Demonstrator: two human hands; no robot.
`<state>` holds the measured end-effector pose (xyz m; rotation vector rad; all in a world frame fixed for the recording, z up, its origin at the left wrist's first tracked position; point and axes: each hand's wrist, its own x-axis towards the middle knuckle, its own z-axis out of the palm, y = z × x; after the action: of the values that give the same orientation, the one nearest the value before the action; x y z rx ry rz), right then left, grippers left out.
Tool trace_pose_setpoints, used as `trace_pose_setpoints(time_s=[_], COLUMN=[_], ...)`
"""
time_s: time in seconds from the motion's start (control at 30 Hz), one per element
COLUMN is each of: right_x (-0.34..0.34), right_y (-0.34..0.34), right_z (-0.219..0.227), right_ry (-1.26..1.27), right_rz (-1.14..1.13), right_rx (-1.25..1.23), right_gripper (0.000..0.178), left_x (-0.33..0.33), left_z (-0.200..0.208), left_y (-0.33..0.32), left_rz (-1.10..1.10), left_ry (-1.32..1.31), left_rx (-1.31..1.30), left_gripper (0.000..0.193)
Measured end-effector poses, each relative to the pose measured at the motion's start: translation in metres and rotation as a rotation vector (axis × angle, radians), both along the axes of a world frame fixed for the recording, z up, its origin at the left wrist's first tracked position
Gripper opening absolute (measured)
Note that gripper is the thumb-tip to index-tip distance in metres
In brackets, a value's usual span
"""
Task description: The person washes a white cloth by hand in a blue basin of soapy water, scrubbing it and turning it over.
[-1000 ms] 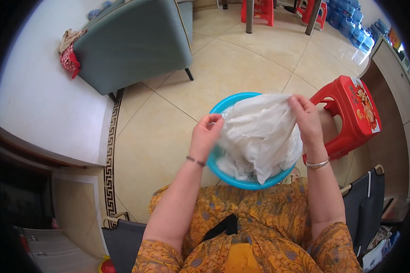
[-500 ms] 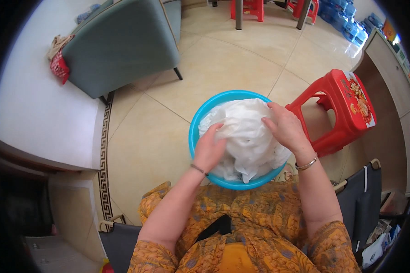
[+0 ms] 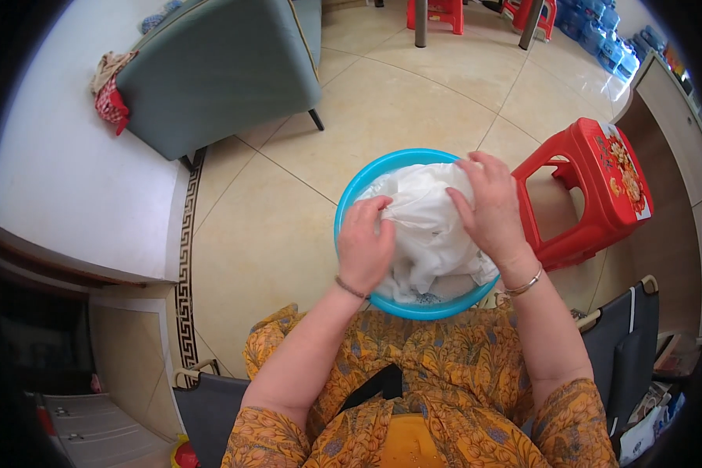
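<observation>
A round turquoise basin stands on the floor in front of me, with a bunched wet white cloth in it. Some foamy water shows at its near side. My left hand is closed on the left part of the cloth, pinching a fold between thumb and fingers. My right hand lies over the cloth's right side, thumb and fingers apart and curved. The undersides of its fingers are partly hidden, so I see no fold firmly gripped there. A beaded bracelet is on my left wrist, a metal bangle on my right.
Right of the basin stands a red plastic stool with a printed top. A grey-green armchair is at the far left, a cabinet at the right edge. Blue water bottles stand far right. Dark folding-chair fabric is beside me.
My right hand's fingers have lifted and spread a little on the cloth. The cloth has shifted, showing more foamy water at the near side. The view has shifted slightly.
</observation>
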<state>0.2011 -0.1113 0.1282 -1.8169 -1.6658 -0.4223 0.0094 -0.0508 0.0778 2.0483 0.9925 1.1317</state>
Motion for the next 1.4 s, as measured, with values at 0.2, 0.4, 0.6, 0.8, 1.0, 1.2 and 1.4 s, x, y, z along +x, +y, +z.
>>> trace_pose_setpoints(time_s=[0.2, 0.4, 0.6, 0.8, 1.0, 1.2, 1.4], right_x=[-0.049, -0.038, -0.024, -0.018, -0.002, 0.017, 0.059], right_y=[-0.012, -0.003, -0.007, -0.001, -0.002, -0.003, 0.000], right_z=[-0.001, -0.020, -0.005, -0.006, -0.014, -0.003, -0.009], right_ry=[0.282, 0.177, 0.446, 0.911, 0.364, 0.083, 0.244], right_rz=[0.375, 0.101, 0.272, 0.375, 0.291, -0.003, -0.313], right_rx=[-0.193, -0.447, -0.191, -0.343, -0.354, -0.473, -0.290], right_gripper=[0.031, 0.012, 0.020, 0.025, 0.022, 0.019, 0.014], left_x=[0.002, 0.001, 0.001, -0.001, -0.015, -0.031, -0.026], left_z=[-0.009, 0.001, -0.003, -0.010, -0.011, -0.003, 0.002], left_y=[0.002, -0.002, 0.003, 0.007, 0.027, 0.040, 0.040], left_rz=[-0.090, -0.172, -0.188, -0.276, -0.164, -0.081, -0.068], left_ry=[-0.193, -0.110, -0.168, -0.199, -0.433, -0.725, -0.943], left_rx=[-0.339, -0.442, -0.549, -0.883, -0.618, -0.859, -0.970], left_gripper=[0.023, 0.029, 0.041, 0.024, 0.020, 0.019, 0.014])
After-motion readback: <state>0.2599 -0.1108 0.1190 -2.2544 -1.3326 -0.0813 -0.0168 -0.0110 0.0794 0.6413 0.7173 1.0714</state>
